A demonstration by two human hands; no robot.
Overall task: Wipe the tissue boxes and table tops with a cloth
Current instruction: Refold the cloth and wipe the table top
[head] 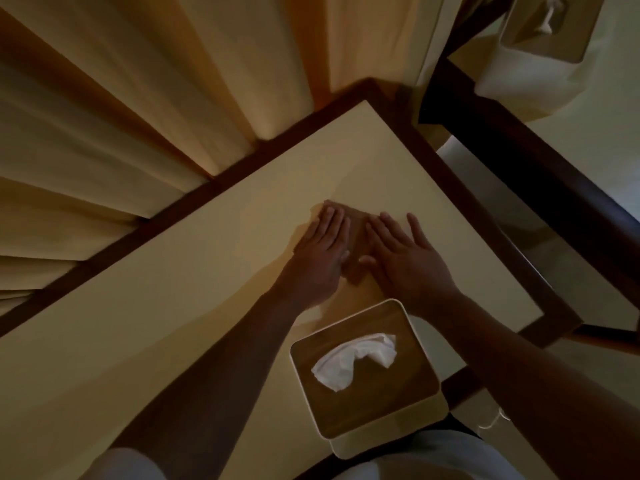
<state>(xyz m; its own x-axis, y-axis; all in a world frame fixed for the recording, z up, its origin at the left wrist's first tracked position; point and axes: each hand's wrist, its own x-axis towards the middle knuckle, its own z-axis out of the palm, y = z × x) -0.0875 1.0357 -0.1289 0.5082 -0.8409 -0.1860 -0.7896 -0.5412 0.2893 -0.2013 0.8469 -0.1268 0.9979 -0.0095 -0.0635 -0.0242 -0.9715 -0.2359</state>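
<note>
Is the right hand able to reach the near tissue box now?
Probably yes: the right hand rests flat on the cloth just beyond the tissue box, with nothing between them.

Pleated tan curtains [138, 116], upr L.

Your tissue box [381, 400] has a brown wood-grain top with a low sheen, set in pale, smooth walls that look like plastic. The tissue [353, 358] sticking out of it is white, crinkled paper. Around the box, the table top [207, 271] is cream, smooth and matt, edged by a dark wooden frame [194, 192]. Just beyond the box lies a brownish cloth [355, 230], soft and matt. Further beyond the box hangs a pleated fabric curtain [121, 116].
</note>
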